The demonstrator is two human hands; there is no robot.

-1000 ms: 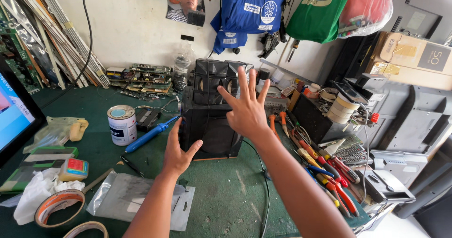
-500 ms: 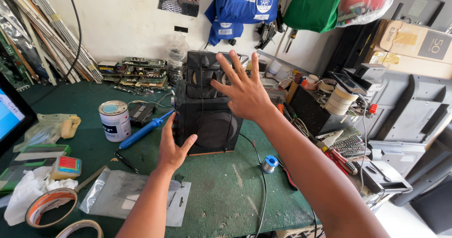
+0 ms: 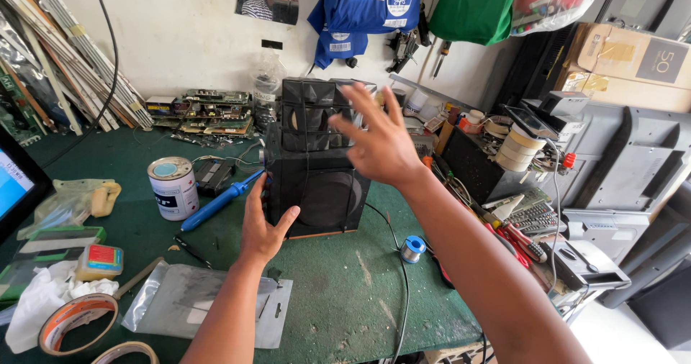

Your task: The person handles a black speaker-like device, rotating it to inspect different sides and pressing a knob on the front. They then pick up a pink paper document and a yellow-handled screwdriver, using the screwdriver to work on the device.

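Head view shows the left hand (image 3: pixel 263 224) pressed open against the black speaker's (image 3: pixel 317 184) left side on the green bench (image 3: pixel 345 292), right hand (image 3: pixel 381 144) spread empty above it, apparently steadying it; gripping needs both palms closing in

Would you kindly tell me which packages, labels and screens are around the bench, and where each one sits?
Cardboard box: top right, brown, with a dark panel.
Screen: left edge, black frame, lit blue.
Tin can: left of the black speaker, white with a dark label.
Blue bags: hanging on the wall, white labels.
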